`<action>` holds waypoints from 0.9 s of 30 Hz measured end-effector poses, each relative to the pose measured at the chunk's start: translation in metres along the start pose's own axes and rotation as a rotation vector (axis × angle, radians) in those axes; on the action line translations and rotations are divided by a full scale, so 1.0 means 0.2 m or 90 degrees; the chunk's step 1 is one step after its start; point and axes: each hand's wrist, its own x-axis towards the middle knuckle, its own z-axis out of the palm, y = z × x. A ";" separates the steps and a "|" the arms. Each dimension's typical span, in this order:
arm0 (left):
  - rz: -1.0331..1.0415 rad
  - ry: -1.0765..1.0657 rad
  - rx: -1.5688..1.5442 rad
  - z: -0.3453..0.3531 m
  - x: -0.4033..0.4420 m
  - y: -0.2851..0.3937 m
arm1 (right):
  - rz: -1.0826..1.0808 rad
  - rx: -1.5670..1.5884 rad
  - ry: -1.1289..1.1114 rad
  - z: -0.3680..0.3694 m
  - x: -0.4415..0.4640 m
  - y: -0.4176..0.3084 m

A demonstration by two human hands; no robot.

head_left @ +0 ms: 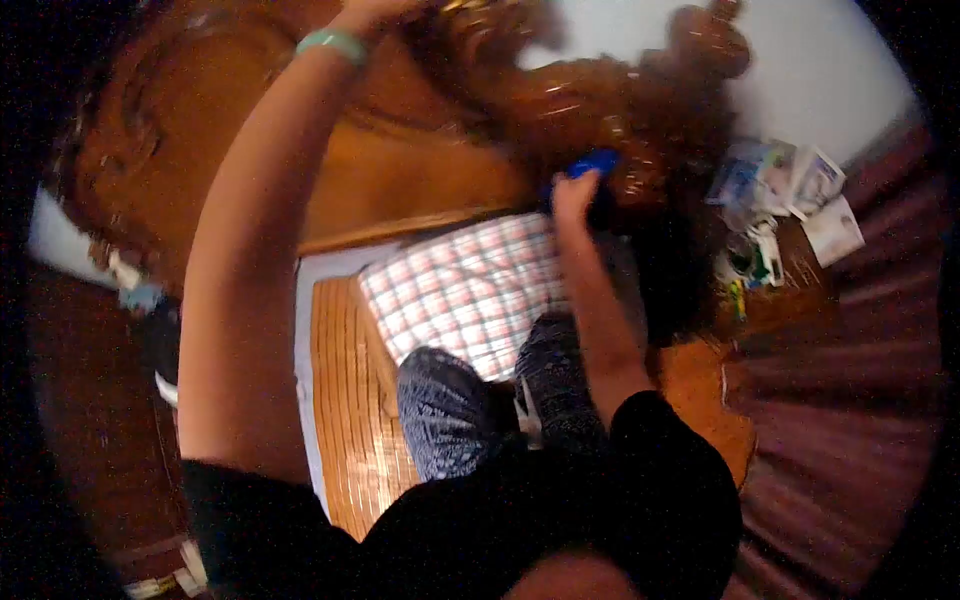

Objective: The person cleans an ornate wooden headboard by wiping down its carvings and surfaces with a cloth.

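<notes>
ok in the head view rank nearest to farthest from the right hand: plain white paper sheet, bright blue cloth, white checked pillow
1. Bright blue cloth: held in the right hand
2. White checked fabric pillow: below and left
3. Plain white paper sheet: off to the right

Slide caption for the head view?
Right hand on a blue object at the carved headboard, left hand at the frame's top edge, checked pillow below.

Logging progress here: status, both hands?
Right hand gripping blue cloth at carved brown wooden headboard. Left hand partly out of frame. White checked pillow below, seemingly not obstructing.
</notes>
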 end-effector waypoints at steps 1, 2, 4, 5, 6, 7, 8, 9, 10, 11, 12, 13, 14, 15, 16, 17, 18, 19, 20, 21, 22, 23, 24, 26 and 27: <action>-0.010 -0.014 -0.017 -0.03 0.01 0.01 | -0.059 0.049 0.012 0.01 -0.07 -0.05; -0.017 -0.030 -0.034 -0.06 0.02 0.02 | -0.120 0.097 0.020 0.02 -0.14 -0.11; 0.012 -0.104 0.011 -0.07 0.00 -0.02 | -0.295 0.092 0.102 -0.02 -0.31 -0.44; 0.048 -0.158 0.076 -0.06 0.00 -0.04 | -0.366 0.025 0.098 -0.02 -0.31 -0.54; 0.038 -0.164 0.096 -0.05 -0.01 -0.04 | -0.344 -0.072 -0.013 -0.01 -0.28 -0.66; 0.026 -0.173 0.118 -0.05 -0.01 -0.03 | -0.313 -0.166 -0.128 0.01 -0.23 -0.74; 0.039 -0.090 0.090 -0.03 -0.01 -0.03 | -0.445 -0.154 -0.082 0.09 -0.15 -0.78; 0.050 -0.008 0.065 -0.02 -0.01 -0.02 | -0.578 -0.144 -0.039 0.14 -0.08 -0.81; 0.055 0.002 0.054 -0.03 0.00 -0.01 | -0.575 -0.148 -0.024 0.13 -0.05 -0.83; 0.035 -0.089 0.075 -0.06 0.01 0.00 | -0.474 -0.186 -0.125 0.12 -0.03 -0.86; 0.012 -0.183 0.102 -0.07 0.02 0.00 | -0.372 -0.219 -0.229 0.11 -0.01 -0.88; 0.012 -0.179 0.105 -0.06 0.02 -0.01 | -0.377 -0.217 -0.227 0.12 0.01 -0.90; 0.031 -0.092 0.076 -0.05 0.02 -0.01 | -0.418 -0.284 -0.280 0.13 0.03 -0.89; 0.049 -0.010 0.047 -0.04 0.01 -0.01 | -0.457 -0.352 -0.337 0.16 0.05 -0.86; 0.048 -0.035 0.037 -0.05 0.01 -0.01 | -0.599 -0.365 -0.229 0.20 0.06 -0.81; 0.044 -0.038 0.044 -0.04 0.00 -0.01 | -0.605 -0.364 -0.236 0.22 0.09 -0.80; 0.038 -0.072 0.063 -0.02 -0.01 -0.02 | -0.589 -0.401 -0.265 0.23 0.13 -0.82; 0.030 -0.105 0.089 -0.02 -0.01 -0.04 | -0.580 -0.437 -0.293 0.25 0.14 -0.83; 0.028 -0.111 0.077 -0.04 0.00 -0.03 | -0.555 -0.408 -0.306 0.25 0.14 -0.80; 0.024 -0.119 0.065 -0.06 0.01 0.00 | -0.550 -0.426 -0.291 0.20 0.08 -0.83; 0.022 -0.110 0.054 -0.07 0.01 0.00 | -0.597 -0.394 -0.256 0.21 0.09 -0.76; 0.020 -0.099 0.039 -0.06 0.01 -0.01 | -0.663 -0.392 -0.199 0.13 0.02 -0.78; 0.015 -0.089 0.021 -0.05 0.00 0.00 | -0.681 -0.356 -0.142 0.15 0.03 -0.69; 0.013 -0.092 -0.002 -0.02 0.01 -0.02 | -0.704 -0.315 -0.104 0.12 0.00 -0.63; 0.008 -0.072 -0.004 -0.03 0.00 -0.01 | -0.730 -0.279 -0.079 0.09 -0.02 -0.61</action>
